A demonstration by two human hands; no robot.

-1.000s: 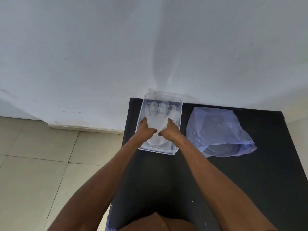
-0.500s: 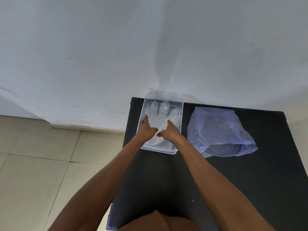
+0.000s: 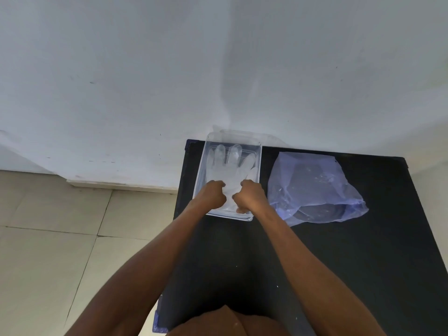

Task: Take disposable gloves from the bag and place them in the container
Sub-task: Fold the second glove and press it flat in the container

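Right, from the head camera I see both of my forearms reaching straight ahead over the black table [image 3: 339, 251], converging on the clear container [image 3: 259, 151] at its far left corner, up against the white wall [image 3: 145, 69]. My left hand [image 3: 212, 194] is curled into a loose fist over the near left part of the container, knuckles up, thumb side turned inward. My right hand [image 3: 251, 195] mirrors it just beside, fingers folded under, with a narrow gap between the two fists. Both sit on the cuff end of the disposable glove [image 3: 229, 169], which lies flat inside the container with its fingers spread toward the wall. Each grip looks closed, pinching or pressing the cuff, but the fingertips are tucked beneath the hands, so I cannot tell whether they truly clamp the glove or only rest on it.

The glove is translucent against clear plastic, so its edges near my hands are hard to trace, and I cannot say how many gloves are stacked there. A clear lid or flap seems to stand behind the container against the wall; its outline is faint. The bluish plastic bag [image 3: 315, 187] lies to the right on the table, apart from the container, mouth facing me; its contents are not discernible. The frame's lower edge cuts off my upper arms.
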